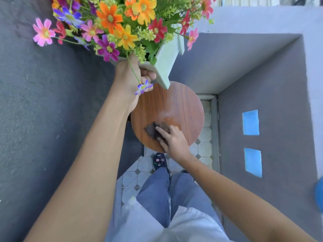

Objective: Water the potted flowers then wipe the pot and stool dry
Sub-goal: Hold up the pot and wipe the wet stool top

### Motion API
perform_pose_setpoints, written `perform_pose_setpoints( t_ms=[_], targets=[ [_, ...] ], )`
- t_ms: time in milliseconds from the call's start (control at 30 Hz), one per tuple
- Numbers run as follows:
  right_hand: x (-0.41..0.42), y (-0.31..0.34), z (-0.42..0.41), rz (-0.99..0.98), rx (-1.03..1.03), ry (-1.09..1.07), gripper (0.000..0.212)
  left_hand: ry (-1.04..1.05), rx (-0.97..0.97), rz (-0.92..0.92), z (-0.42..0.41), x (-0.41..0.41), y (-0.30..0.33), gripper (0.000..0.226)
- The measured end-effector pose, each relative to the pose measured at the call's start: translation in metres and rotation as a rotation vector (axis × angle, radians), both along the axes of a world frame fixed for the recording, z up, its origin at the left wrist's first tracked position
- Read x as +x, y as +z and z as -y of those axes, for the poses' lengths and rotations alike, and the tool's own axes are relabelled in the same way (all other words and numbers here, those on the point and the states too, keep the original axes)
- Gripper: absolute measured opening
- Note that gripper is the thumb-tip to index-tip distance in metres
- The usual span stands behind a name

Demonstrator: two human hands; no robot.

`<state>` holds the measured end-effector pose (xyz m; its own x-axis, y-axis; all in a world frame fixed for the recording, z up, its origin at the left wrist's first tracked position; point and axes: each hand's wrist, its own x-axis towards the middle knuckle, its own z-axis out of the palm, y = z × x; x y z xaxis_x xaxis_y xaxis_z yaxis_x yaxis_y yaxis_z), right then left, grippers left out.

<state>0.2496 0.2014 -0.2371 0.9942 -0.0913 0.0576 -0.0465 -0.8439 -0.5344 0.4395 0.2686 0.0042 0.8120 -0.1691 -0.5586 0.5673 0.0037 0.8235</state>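
Overhead, the left hand (129, 79) grips the pale green pot (163, 62) by its lower edge, fingers wrapped under it, holding it tilted in the air above the far rim of the round wooden stool (185, 105). The flowers (111, 23) spill up and to the left of the stool, one purple bloom drooping over the left hand. On the stool top, toward its near edge, the right hand (172, 138) presses flat on a dark cloth (152, 129), fingers spread over it rather than closed around it. A pale damp smear lies just beyond the cloth, at the stool's centre. Grey walls stand close on the stool's left, right and far sides; open tiled floor (132, 177) shows only on its near side, where a patterned shoe (159, 161) stands.
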Motion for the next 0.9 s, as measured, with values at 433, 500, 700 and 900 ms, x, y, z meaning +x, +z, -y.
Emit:
perform_pose_setpoints(
  t_ms=[433, 500, 700, 900],
  targets=[
    [-0.041, 0.001, -0.020, -0.060, 0.117, -0.163, 0.040, 0.003, 0.004, -0.066, -0.008, -0.046, -0.027, 0.033],
    [-0.059, 0.003, -0.023, -0.086, 0.106, -0.094, 0.042, 0.002, 0.011, -0.097, -0.010, -0.057, -0.031, 0.029],
    [-0.072, 0.014, 0.055, -0.210, 0.170, -0.486, 0.042, 0.001, 0.042, -0.149, -0.018, -0.093, -0.047, 0.027],
    [-0.081, 0.028, 0.096, -0.339, 0.557, -1.103, 0.044, -0.003, 0.067, -0.229, -0.015, -0.138, -0.063, 0.033]
  ],
)
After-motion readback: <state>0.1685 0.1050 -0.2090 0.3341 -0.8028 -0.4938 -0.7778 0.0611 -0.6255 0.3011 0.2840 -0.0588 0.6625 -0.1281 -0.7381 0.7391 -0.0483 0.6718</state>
